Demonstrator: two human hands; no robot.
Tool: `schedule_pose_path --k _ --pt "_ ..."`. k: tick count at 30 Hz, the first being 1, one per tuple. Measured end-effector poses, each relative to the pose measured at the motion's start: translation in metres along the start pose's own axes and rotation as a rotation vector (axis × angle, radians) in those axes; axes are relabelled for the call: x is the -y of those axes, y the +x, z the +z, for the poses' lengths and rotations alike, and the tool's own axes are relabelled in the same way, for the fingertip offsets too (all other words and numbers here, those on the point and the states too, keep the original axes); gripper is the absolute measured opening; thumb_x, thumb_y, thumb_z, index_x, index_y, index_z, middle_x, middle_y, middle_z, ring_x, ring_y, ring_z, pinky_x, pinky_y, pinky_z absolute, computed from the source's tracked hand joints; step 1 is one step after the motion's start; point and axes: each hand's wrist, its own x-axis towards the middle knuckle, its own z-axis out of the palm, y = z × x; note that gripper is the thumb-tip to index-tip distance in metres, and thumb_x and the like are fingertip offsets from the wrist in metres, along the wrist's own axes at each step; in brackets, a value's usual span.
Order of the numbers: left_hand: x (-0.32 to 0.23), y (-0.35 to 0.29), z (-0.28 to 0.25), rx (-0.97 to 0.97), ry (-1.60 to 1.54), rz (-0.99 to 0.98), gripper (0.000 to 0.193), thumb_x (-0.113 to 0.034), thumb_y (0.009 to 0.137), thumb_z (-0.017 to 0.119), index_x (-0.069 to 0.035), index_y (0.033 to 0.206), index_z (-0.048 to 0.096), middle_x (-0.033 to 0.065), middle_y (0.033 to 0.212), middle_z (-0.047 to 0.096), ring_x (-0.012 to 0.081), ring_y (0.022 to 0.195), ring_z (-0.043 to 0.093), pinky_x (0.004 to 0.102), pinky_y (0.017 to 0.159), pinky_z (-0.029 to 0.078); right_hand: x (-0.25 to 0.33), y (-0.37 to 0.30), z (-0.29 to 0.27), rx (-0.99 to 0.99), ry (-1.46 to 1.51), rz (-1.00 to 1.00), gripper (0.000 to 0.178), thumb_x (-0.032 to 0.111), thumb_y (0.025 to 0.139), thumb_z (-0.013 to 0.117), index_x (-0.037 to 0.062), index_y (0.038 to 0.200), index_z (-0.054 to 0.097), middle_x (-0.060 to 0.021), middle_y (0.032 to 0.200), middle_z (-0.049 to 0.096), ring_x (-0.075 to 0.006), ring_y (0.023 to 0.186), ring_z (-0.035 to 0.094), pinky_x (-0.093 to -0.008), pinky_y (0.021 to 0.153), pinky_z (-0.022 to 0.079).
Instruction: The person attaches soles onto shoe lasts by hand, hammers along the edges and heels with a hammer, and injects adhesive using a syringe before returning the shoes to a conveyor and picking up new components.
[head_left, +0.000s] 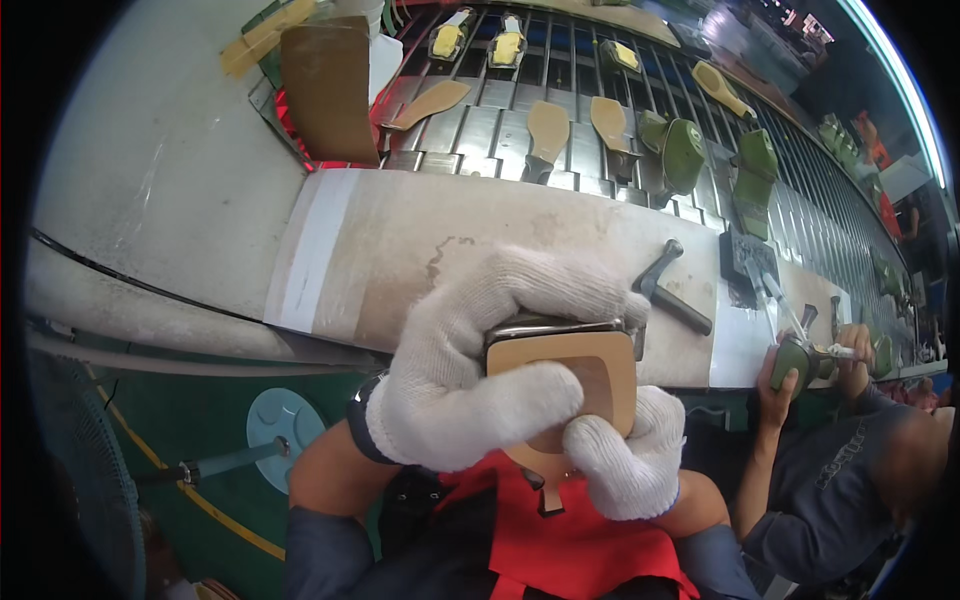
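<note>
Both my hands wear white knit gloves and hold one tan shoe insole on a last [580, 372] close under my head, over my red apron. My left hand [470, 375] wraps over its top and left side, thumb pressed across the tan face. My right hand [625, 460] grips it from below right. A dark metal edge shows along the top of the piece, under my left fingers.
A hammer [668, 290] lies on the worn bench top [420, 250] beyond my hands. Behind it a slatted conveyor [600, 90] carries several tan insoles and green shoe lasts. A co-worker [850, 470] at right holds a green last. A brown board [328, 92] leans at back left.
</note>
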Motion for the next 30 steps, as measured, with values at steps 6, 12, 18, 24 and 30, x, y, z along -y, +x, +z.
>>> schedule_pose_path --k 6,12,18,24,30 --pt "0.001 0.004 -0.003 -0.016 0.031 0.041 0.060 -0.019 0.091 0.083 0.005 0.140 0.059 0.0352 0.135 0.070 0.0395 0.120 0.076 0.0512 0.104 0.063 -0.002 0.003 0.006 -0.109 -0.108 -0.144 0.029 0.022 0.106 0.067 -0.0016 0.110 0.082 -0.0062 0.072 0.078 -0.0120 0.060 0.073 -0.0290 0.058 0.057" --pt "0.001 0.007 -0.004 -0.047 -0.001 0.030 0.065 -0.042 0.098 0.076 0.007 0.139 0.061 0.0360 0.135 0.070 0.0423 0.122 0.075 0.0518 0.104 0.063 -0.007 0.005 0.004 -0.098 -0.100 -0.124 0.029 0.020 0.105 0.067 -0.0020 0.116 0.081 -0.0064 0.074 0.079 -0.0145 0.067 0.076 -0.0301 0.063 0.059" --pt "0.002 0.019 -0.021 0.054 0.081 0.062 0.090 -0.077 0.107 0.042 0.005 0.134 0.069 0.0376 0.136 0.069 0.0501 0.127 0.071 0.0609 0.111 0.057 -0.009 0.008 0.001 -0.082 0.034 -0.089 0.028 0.019 0.107 0.066 -0.0035 0.117 0.080 -0.0083 0.084 0.082 -0.0130 0.071 0.077 -0.0299 0.065 0.060" --pt "0.007 0.016 -0.025 0.036 0.073 0.030 0.093 -0.078 0.107 0.040 0.006 0.138 0.065 0.0378 0.137 0.069 0.0493 0.127 0.071 0.0595 0.109 0.058 -0.007 0.016 -0.003 -0.001 0.077 -0.106 0.028 0.019 0.107 0.066 -0.0034 0.113 0.080 -0.0085 0.085 0.083 -0.0120 0.072 0.077 -0.0294 0.065 0.061" --pt "0.004 0.016 -0.018 -0.045 0.007 -0.005 0.095 -0.081 0.106 0.038 0.006 0.136 0.064 0.0373 0.136 0.069 0.0501 0.127 0.070 0.0603 0.109 0.060 0.002 0.017 0.000 0.002 0.052 0.035 0.027 0.021 0.105 0.068 -0.0018 0.111 0.081 -0.0075 0.080 0.081 -0.0132 0.068 0.077 -0.0302 0.064 0.061"
